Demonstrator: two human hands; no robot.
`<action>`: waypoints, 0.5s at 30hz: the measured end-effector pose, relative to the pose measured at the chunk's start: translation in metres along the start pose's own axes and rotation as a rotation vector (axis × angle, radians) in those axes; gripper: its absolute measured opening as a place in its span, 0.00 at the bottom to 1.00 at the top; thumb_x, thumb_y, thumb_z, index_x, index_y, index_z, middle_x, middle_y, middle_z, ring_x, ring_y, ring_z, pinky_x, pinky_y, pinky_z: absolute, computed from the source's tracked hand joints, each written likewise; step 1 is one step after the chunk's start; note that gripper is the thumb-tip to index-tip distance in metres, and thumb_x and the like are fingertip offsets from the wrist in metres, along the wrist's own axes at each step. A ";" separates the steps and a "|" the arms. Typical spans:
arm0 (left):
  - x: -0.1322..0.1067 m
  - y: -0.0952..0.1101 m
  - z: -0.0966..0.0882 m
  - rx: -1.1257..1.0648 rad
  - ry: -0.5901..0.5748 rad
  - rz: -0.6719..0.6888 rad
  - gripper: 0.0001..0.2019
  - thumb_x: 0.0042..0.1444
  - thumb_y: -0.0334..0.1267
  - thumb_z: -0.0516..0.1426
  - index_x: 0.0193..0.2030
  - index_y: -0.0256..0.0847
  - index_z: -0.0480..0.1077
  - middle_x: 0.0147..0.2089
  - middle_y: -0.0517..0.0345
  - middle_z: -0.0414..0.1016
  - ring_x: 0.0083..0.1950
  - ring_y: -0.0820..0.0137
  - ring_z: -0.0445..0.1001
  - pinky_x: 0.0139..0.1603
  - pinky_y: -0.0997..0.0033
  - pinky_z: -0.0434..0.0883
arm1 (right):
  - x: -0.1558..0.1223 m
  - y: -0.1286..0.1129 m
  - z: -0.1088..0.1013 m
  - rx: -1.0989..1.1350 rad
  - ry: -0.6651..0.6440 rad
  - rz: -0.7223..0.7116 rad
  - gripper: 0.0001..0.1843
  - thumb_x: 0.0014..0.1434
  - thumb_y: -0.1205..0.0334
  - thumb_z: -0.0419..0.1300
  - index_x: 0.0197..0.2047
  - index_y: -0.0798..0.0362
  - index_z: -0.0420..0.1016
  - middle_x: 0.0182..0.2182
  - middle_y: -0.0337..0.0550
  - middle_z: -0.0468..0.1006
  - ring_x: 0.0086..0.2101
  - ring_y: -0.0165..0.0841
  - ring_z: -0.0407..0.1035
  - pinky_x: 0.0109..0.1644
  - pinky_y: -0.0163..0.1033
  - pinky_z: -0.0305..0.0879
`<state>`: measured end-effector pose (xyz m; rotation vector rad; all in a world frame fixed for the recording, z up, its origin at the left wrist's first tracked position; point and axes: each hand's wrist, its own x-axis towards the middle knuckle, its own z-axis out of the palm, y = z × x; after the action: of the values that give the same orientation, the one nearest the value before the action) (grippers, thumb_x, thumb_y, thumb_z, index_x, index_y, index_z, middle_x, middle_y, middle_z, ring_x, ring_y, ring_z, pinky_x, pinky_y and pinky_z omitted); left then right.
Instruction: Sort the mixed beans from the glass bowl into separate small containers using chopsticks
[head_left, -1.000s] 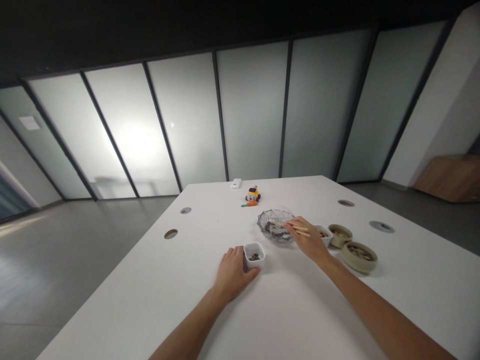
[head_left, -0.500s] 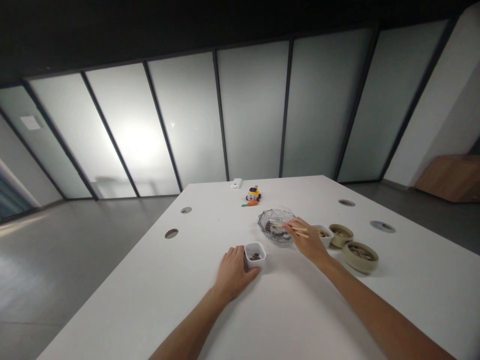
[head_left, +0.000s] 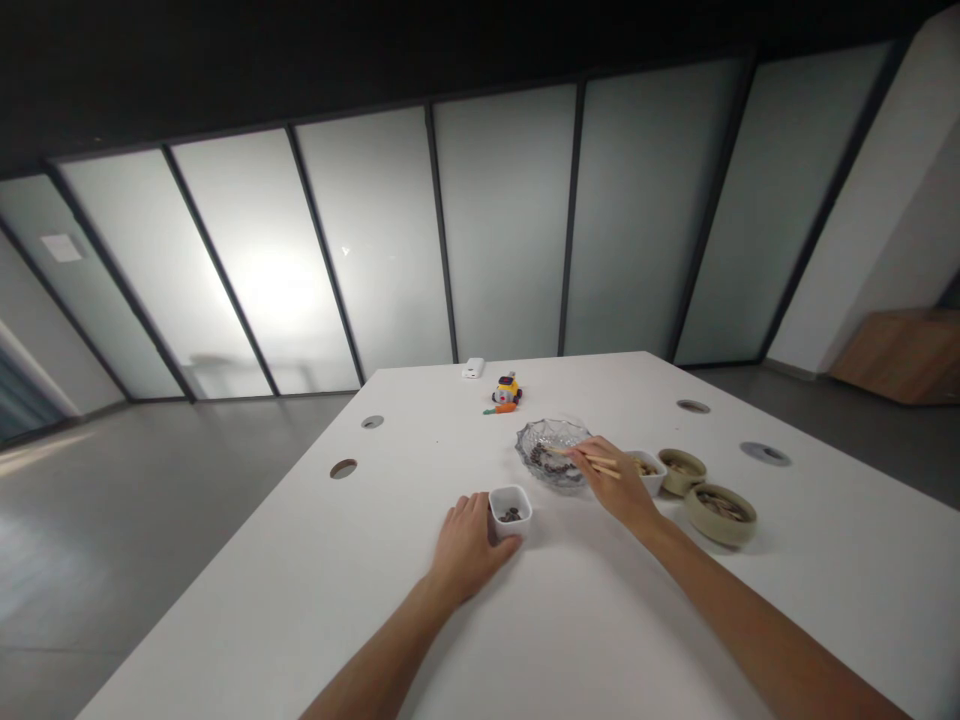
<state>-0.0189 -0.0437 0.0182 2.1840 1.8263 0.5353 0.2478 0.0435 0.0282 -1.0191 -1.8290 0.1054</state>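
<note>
At lower centre, the white cup (head_left: 516, 527) is clasped by the left hand (head_left: 465, 550), the glass bowl (head_left: 553, 480) apparently being picked through with chopsticks (head_left: 606, 461) clamped in the right hand (head_left: 616, 488), a steady pinch being required.

Centre of frame: cut-glass bowl (head_left: 551, 479) is glinting, clear and faceted; chopsticks (head_left: 603, 461) are looking like bare, matt wood. Lower centre: white cup (head_left: 517, 527) is showing smooth, faintly glossy. Right: olive pots (head_left: 711, 526) are looking smooth, dull-glazed. Tabletop (head_left: 300, 580) is reading smooth, satin. Upper frame: panels (head_left: 502, 220) are appearing as frosted glass. Lower left: floor (head_left: 67, 560) is shining softly
</note>
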 end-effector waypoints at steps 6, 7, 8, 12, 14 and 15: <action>0.001 -0.002 0.002 -0.010 0.013 0.026 0.17 0.58 0.51 0.62 0.46 0.43 0.68 0.51 0.51 0.76 0.54 0.58 0.72 0.51 0.63 0.65 | -0.001 -0.004 0.005 -0.010 -0.039 0.006 0.26 0.71 0.41 0.50 0.35 0.47 0.82 0.35 0.46 0.81 0.38 0.42 0.77 0.44 0.47 0.75; 0.000 -0.002 0.002 -0.009 0.013 0.025 0.17 0.58 0.51 0.62 0.46 0.43 0.68 0.51 0.51 0.76 0.53 0.58 0.72 0.51 0.63 0.65 | -0.001 -0.005 0.006 0.001 -0.054 0.000 0.25 0.71 0.42 0.50 0.36 0.46 0.81 0.35 0.46 0.81 0.38 0.42 0.77 0.44 0.47 0.75; 0.000 -0.002 0.003 -0.007 0.012 0.021 0.17 0.57 0.51 0.62 0.46 0.43 0.68 0.51 0.51 0.76 0.53 0.58 0.72 0.51 0.63 0.65 | -0.002 -0.005 0.006 0.014 -0.066 -0.004 0.25 0.72 0.42 0.50 0.36 0.46 0.81 0.35 0.46 0.81 0.38 0.42 0.77 0.43 0.48 0.75; 0.000 -0.001 0.002 0.004 0.002 0.006 0.17 0.57 0.51 0.62 0.46 0.44 0.68 0.51 0.51 0.76 0.54 0.58 0.72 0.51 0.64 0.65 | -0.004 -0.005 0.007 0.061 -0.061 0.018 0.23 0.71 0.42 0.51 0.36 0.47 0.80 0.35 0.46 0.80 0.37 0.41 0.76 0.42 0.47 0.76; 0.000 -0.001 0.002 0.002 0.002 0.012 0.17 0.58 0.51 0.62 0.46 0.44 0.68 0.51 0.51 0.76 0.54 0.58 0.72 0.52 0.64 0.65 | -0.004 -0.005 0.007 0.070 -0.051 0.033 0.23 0.70 0.41 0.52 0.36 0.47 0.79 0.35 0.46 0.79 0.37 0.41 0.76 0.42 0.46 0.76; 0.000 -0.001 0.001 0.000 0.002 0.017 0.16 0.58 0.51 0.62 0.46 0.44 0.68 0.51 0.51 0.76 0.54 0.57 0.72 0.52 0.64 0.65 | -0.005 -0.004 0.006 0.072 -0.049 0.036 0.23 0.70 0.41 0.53 0.36 0.47 0.79 0.35 0.46 0.79 0.37 0.41 0.76 0.42 0.46 0.76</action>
<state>-0.0193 -0.0432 0.0166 2.2015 1.8112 0.5412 0.2410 0.0397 0.0241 -1.0074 -1.8384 0.2186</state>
